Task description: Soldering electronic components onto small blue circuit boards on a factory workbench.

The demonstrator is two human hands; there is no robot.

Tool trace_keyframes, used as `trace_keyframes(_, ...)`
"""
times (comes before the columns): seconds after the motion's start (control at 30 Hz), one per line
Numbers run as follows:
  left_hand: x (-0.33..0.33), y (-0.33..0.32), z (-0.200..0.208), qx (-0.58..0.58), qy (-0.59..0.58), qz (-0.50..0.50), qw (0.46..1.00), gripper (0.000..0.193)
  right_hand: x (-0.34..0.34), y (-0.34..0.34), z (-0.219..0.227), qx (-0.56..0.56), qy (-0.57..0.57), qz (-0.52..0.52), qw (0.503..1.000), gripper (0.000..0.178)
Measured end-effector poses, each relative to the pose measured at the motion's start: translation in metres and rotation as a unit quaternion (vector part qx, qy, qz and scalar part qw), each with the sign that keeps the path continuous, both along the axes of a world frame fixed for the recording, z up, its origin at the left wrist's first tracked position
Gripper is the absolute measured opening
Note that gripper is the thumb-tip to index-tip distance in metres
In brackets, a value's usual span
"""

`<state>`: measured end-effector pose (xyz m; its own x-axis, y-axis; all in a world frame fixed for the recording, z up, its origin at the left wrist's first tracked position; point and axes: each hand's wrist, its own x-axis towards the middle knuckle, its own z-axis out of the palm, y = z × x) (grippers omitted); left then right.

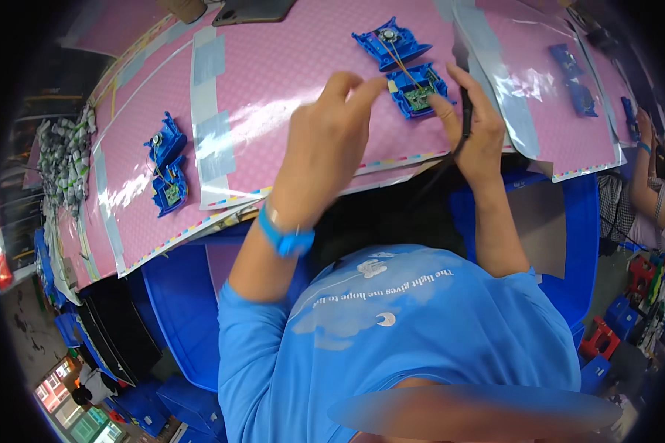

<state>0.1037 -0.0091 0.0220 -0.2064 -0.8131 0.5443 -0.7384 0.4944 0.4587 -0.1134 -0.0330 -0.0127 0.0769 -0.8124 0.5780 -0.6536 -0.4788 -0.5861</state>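
A blue plastic housing with a small green circuit board [419, 93] lies on the pink table mat [295, 66]. Thin wires join it to a second blue part with a round component [390, 40] just behind it. My left hand [325, 144], with a blue wristband, reaches in from the left; its index fingertip touches the housing's left edge and the fingers are spread. My right hand [474, 136] is closed around a thin black tool with a cable [465, 111], its index fingertip resting by the housing's right edge. The tool's tip is hidden by the hand.
A similar blue two-part assembly [168, 164] lies at the left of the mat. More blue parts [575, 77] sit under a clear sheet at the right. A co-worker's arm [643, 173] is at the far right. White-and-green bundles [68, 155] pile up at the left, blue crates [185, 310] stand below.
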Motion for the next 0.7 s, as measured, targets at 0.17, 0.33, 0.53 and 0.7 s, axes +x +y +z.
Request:
trace_keyframes(0.17, 0.003, -0.077, -0.045, 0.067, -0.009, -0.028, 0.997, 0.024, 0.001, 0.003, -0.008, 0.046, -0.015, 0.021, 0.999, 0.047)
trace_keyframes(0.33, 0.015, -0.038, -0.032, 0.172, 0.075, -0.042, 0.981, 0.018, 0.007, 0.012, -0.014, 0.028, -0.034, 0.063, 0.997, 0.046)
trace_keyframes(0.53, 0.032, 0.063, -0.023, 0.209, 0.156, 0.091, 0.961, 0.022, 0.041, 0.044, -0.030, 0.017, -0.089, 0.164, 0.982, 0.039)
trace_keyframes(0.7, 0.061, 0.084, -0.042, 0.255, 0.501, 0.089, 0.822, 0.023, 0.051, 0.046, -0.024, -0.058, -0.077, 0.193, 0.976, 0.031)
